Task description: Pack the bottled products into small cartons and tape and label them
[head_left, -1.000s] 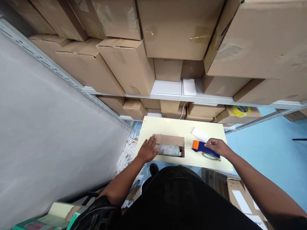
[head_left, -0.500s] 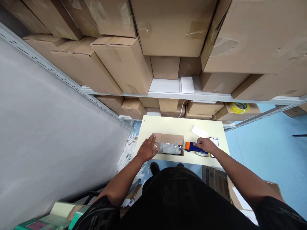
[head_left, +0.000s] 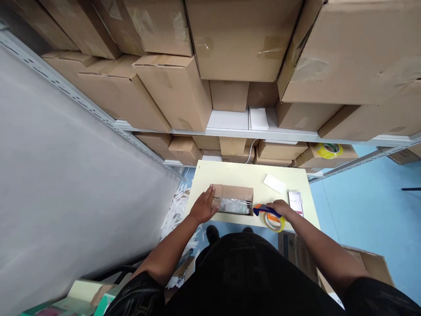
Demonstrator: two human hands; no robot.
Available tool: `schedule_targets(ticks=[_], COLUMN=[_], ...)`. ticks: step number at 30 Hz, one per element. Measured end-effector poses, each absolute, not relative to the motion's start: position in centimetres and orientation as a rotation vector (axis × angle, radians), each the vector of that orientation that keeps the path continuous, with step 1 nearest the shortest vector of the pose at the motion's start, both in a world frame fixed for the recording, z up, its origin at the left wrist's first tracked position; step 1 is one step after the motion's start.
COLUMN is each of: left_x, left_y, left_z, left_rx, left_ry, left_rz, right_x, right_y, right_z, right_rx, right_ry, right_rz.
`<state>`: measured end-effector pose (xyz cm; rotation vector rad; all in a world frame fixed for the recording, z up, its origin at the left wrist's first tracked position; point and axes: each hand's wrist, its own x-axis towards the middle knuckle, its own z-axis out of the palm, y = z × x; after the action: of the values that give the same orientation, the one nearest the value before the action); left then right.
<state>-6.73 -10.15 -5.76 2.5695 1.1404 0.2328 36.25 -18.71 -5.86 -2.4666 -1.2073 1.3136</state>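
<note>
Fingers [head_left: 210, 192] of the left hand [head_left: 201, 208] are lying extended on the left end of the box [head_left: 235, 192], the thumb standing apart from them; fingers of the right hand [head_left: 280, 207] are curling around the dispenser [head_left: 262, 208], gripping it just beside the box's right end. The box is resting near the front edge of the table [head_left: 248, 173], left of its middle; a wrapped item [head_left: 233, 206] is lying inside; clear tape [head_left: 241, 202] is stretching across the opening, though its link to the dispenser is too fine to tell. Below the right hand, the dispenser's yellow roll [head_left: 281, 225] is overlapping the table's front edge in view; a phone [head_left: 295, 202] is lying just right of that hand, and a white card [head_left: 274, 183] is lying behind it. Beyond the table, cartons [head_left: 174, 83] are filling much of the shelves [head_left: 228, 119]; another roll [head_left: 328, 155] is sitting on a lower carton; paper scraps [head_left: 175, 207] are littering the floor at left, beside the wall [head_left: 72, 166].
</note>
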Motion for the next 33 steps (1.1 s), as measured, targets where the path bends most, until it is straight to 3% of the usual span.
schedule_targets(ticks=[8, 13, 17, 19, 24, 33], left_x=[-6.5, -6.8, -8.1, -8.8, -9.2, -9.0], left_y=[-11.0, -12.8, -13.4, -13.4, -13.3, -14.7], left_z=[-5.9, -7.6, -9.2, -9.6, -9.8, -10.5], left_rx=[2.356, 1.695, 1.188, 1.138, 1.179, 1.191], left_ry=[1.216, 1.361, 1.388, 1.363, 1.125, 1.232], left_rz=[0.401, 0.634, 0.61, 0.549, 0.488, 0.52], right_x=[33.2, 30.4, 29.7, 29.6, 27.7, 24.5], right_y=[-20.9, -20.4, -21.3, -22.3, -24.6, -22.3], right_z=[-5.3, -8.1, -9.4, -9.7, -11.0, -9.8], right_rx=[-2.506, -2.525, -2.398, -2.282, -2.046, -1.908], right_ry=[-1.35, -1.704, -1.829, -1.813, -1.579, -1.311], right_rz=[0.855, 0.751, 0.517, 0.595, 1.185, 1.213])
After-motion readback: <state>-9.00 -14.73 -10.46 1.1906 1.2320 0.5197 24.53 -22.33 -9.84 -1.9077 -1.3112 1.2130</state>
